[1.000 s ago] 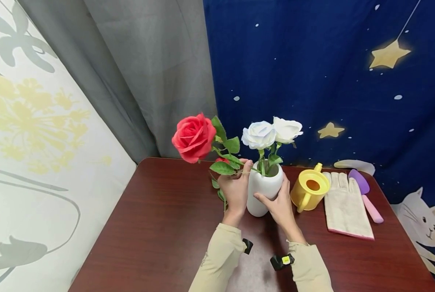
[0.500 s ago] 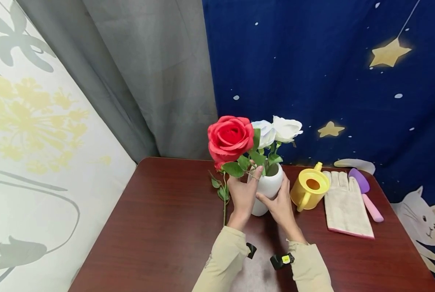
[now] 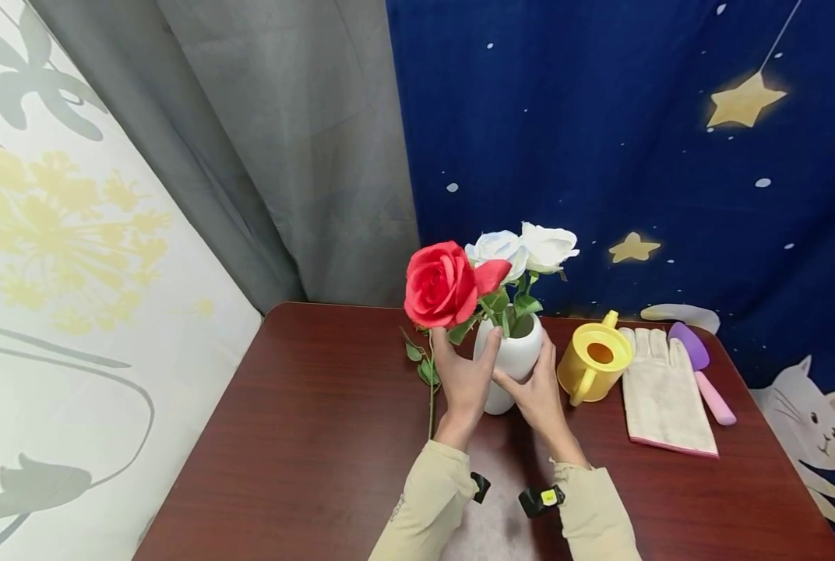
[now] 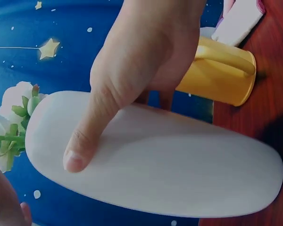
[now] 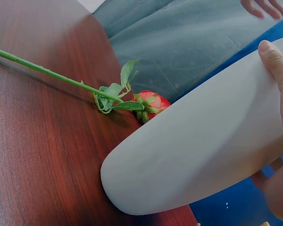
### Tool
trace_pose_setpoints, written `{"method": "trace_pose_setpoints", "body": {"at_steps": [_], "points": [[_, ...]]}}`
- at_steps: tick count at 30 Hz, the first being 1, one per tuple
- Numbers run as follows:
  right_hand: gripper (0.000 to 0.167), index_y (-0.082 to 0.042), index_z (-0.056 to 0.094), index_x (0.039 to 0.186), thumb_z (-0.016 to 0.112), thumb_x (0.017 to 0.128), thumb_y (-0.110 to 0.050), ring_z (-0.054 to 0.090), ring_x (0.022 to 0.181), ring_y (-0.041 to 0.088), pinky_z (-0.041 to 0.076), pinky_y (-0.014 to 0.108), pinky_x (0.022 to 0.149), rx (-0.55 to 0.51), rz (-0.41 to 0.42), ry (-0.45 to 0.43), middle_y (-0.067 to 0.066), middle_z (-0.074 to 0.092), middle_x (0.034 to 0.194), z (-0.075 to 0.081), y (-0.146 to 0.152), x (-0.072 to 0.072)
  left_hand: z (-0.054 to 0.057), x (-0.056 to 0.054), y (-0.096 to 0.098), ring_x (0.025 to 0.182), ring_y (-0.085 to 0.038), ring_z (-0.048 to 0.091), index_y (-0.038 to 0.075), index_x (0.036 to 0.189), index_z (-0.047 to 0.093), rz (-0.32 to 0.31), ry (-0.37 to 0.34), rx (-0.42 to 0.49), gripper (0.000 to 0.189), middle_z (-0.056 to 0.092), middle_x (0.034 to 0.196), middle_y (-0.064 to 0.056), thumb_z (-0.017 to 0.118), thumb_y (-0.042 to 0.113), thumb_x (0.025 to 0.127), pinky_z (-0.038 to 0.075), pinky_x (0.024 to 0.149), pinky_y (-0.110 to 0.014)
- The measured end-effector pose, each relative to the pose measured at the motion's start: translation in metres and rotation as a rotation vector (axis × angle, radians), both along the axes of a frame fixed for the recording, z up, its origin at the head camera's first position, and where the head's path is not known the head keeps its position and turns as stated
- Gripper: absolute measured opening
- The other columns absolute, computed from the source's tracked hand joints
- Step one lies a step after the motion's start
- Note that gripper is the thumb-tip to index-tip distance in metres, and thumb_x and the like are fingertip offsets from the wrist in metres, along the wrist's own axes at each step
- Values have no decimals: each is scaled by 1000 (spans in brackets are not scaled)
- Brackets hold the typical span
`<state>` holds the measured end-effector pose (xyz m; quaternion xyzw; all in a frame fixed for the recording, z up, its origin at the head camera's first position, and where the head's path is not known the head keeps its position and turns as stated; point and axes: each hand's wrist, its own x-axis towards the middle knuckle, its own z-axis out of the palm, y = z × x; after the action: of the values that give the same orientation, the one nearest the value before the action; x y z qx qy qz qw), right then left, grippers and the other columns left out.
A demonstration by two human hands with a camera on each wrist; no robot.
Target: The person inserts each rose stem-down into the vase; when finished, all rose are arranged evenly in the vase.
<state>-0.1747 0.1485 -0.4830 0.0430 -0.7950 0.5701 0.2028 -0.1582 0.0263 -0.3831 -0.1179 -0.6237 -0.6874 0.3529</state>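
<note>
My right hand (image 3: 540, 389) grips the side of a white vase (image 4: 179, 165), thumb across its front. The vase stands upright on the table, with two white roses (image 3: 551, 248) in its mouth. A large red rose (image 3: 442, 284) leans left over the rim, its leafy stem (image 3: 487, 310) reaching the vase's mouth. Just below that bloom is my left hand (image 3: 463, 382), thumb and fingers spread apart beside the vase; the bloom hides some fingertips. The right wrist view shows its loose fingers (image 5: 266, 7). Another red rose (image 5: 153, 101) lies on the table left of the vase.
Right of the vase stands a yellow watering can (image 3: 595, 362). Beyond it lie a cream work glove (image 3: 666, 397) and a small trowel (image 3: 715, 399) with a purple blade and pink handle. Curtains (image 3: 305, 156) hang behind the brown table (image 3: 305, 436).
The red rose has moved right to the vase with my left hand, and its bloom has turned. The left thumb and fingers have spread apart. My right hand stays on the vase.
</note>
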Motion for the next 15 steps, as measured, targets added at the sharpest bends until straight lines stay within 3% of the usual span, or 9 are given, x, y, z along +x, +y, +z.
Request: {"method": "trace_pose_setpoints", "body": {"at_steps": [5,8,12,15], "points": [[103,-19,16,147,83,70,-17,39,115,24,35,42,93,-13,7,-12,11,29,138,1,0,0,0,-1,-3,121,-26,44,3,135,41,51,115,34,70,45,133,-8,74,-5,74,35,100,-42],[102,-12,15,147,82,71,-12,39,115,28,35,44,93,-8,11,-21,16,28,138,17,-5,8,3,-4,-4,117,-27,46,1,129,47,71,168,34,61,48,128,-10,74,-5,75,40,96,-41],[101,-10,15,147,82,71,-15,39,115,28,35,45,94,7,9,-6,17,28,138,16,-5,7,8,-7,-1,107,-26,54,-3,110,59,51,170,40,37,60,108,-15,73,-6,76,45,90,-40],[102,-16,16,147,83,70,-19,38,116,25,34,44,95,4,8,10,13,28,138,0,0,-1,11,-8,2,98,-24,59,-5,99,63,58,150,42,25,63,94,-17,72,-7,76,43,92,-39]]}}
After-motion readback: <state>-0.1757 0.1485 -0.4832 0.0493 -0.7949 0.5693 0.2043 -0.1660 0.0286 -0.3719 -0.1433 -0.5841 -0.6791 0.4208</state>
